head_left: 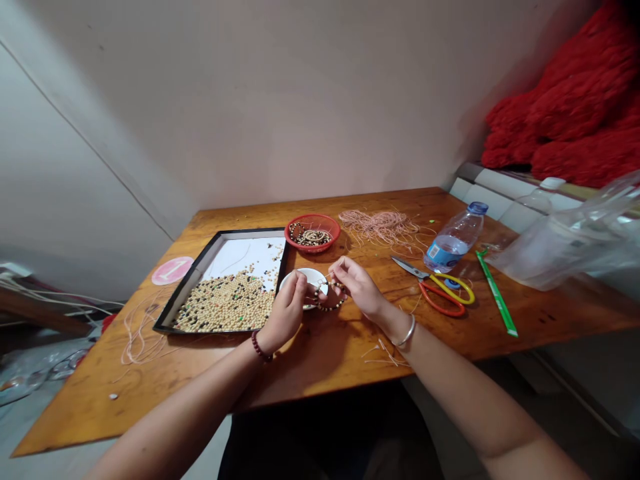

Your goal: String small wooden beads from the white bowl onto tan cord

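Between my two hands hangs a bead bracelet (331, 307) of dark and pale beads on a thin cord. My left hand (290, 303) is closed in a pinch at its left side, and my right hand (357, 283) pinches the cord end at its upper right. Behind them a small white bowl (311, 275) is partly covered by my left hand. Left of it lies a black-rimmed tray (220, 235) with many loose pale, brown and a few green beads (225, 303). A red basket (314, 248) behind the bowl contains finished-looking strings of beads (310, 235).
A tangle of pink cord (380, 227) lies at the back. On the right are scissors (440, 287) with red and yellow handles, a water bottle (453, 240), a green strip (496, 293) and a plastic bag (565, 247). Cord scraps (387, 353) lie near the front edge.
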`<state>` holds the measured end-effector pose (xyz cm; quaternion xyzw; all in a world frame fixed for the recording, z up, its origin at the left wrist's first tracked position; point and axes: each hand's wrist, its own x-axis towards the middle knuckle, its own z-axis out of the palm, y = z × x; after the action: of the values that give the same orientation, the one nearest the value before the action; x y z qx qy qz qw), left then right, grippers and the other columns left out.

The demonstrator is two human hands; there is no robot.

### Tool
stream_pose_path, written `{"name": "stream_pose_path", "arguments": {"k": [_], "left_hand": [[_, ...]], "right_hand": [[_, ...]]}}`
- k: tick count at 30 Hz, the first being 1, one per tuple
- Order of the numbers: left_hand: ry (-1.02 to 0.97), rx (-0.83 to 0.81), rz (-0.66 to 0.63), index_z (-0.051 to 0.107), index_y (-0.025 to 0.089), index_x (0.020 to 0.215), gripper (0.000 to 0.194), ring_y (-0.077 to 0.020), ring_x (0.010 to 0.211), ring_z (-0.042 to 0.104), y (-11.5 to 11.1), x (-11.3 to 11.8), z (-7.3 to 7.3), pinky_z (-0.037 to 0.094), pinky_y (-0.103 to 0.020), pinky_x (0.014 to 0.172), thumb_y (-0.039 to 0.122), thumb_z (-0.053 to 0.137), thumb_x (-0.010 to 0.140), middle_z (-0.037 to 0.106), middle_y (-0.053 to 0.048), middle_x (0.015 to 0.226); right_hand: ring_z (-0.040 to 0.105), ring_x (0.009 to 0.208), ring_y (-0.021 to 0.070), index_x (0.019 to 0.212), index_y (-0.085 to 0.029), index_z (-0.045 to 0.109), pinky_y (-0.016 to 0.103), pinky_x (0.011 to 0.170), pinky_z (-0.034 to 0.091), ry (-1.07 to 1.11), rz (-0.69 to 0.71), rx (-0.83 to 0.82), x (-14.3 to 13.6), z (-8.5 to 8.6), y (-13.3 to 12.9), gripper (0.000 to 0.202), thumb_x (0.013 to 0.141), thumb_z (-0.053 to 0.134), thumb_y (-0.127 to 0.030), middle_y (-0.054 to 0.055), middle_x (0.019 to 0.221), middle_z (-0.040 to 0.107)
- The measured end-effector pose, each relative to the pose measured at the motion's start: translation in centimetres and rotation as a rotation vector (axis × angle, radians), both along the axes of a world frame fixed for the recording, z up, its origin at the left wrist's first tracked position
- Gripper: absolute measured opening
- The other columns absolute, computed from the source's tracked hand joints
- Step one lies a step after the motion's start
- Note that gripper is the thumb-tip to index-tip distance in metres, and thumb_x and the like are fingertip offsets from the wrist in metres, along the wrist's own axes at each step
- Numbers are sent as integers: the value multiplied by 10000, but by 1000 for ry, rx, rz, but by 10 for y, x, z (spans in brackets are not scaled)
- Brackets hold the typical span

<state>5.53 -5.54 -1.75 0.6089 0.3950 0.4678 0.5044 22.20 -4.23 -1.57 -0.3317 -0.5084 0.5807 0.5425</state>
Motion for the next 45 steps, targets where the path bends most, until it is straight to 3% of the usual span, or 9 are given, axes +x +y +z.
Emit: {"name": "stream_pose_path", "arguments": {"k": [9, 24, 29, 33, 36, 39, 45], "left_hand": [[-46, 2, 27, 448, 200, 833, 357, -124, 705, 592, 2, -2, 0, 530, -267, 696, 546, 461, 920, 529, 19, 755], [-64, 8, 96, 449, 199, 835, 338, -131, 732, 624, 6, -1, -5, 520, -275, 726, 524, 468, 926, 554, 17, 766], [-9, 68, 148, 463, 202, 838, 320, -153, 814, 636, 9, -4, -9, 498, -310, 817, 506, 456, 937, 597, -6, 819], [38, 119, 145, 503, 190, 821, 320, -164, 905, 605, 10, -5, -4, 471, -295, 838, 491, 486, 928, 632, -41, 900], [3, 63, 139, 519, 177, 780, 329, -148, 883, 573, 8, -5, 5, 451, -238, 735, 485, 576, 880, 642, -60, 983], [-160, -112, 51, 488, 175, 755, 335, -109, 825, 548, 5, -6, 16, 434, -198, 671, 459, 643, 842, 631, -50, 1090], [-536, -451, -128, 487, 197, 799, 340, -71, 722, 555, 5, -9, 23, 433, -163, 561, 411, 748, 765, 617, -4, 1176]], "right_hand": [[456, 511, 40, 797, -179, 472, 198, 465, 316, 35, -60, 25, 3, 3, 2, 390, 800, 631, -535, -51, 741, 475], [448, 523, 61, 780, -192, 469, 212, 486, 329, 31, -41, 12, 6, -1, 7, 412, 776, 645, -565, -54, 696, 457], [484, 655, 108, 756, -196, 493, 257, 637, 411, -29, -105, 106, 6, -4, 11, 391, 782, 642, -557, -31, 709, 487], [464, 733, 113, 740, -191, 541, 246, 715, 394, -39, -210, 128, 10, 1, 12, 352, 765, 679, -514, -14, 750, 518], [433, 640, 92, 788, -204, 511, 223, 586, 358, 138, -71, -73, 16, 7, 8, 315, 754, 708, -448, -4, 892, 606], [366, 549, 68, 812, -210, 485, 206, 494, 300, 335, 139, -245, 19, 13, 4, 277, 764, 707, -368, 11, 1044, 645], [333, 528, 77, 843, -200, 565, 219, 469, 339, 413, 260, -329, 15, 12, 1, 162, 806, 648, -335, 22, 927, 640]]}}
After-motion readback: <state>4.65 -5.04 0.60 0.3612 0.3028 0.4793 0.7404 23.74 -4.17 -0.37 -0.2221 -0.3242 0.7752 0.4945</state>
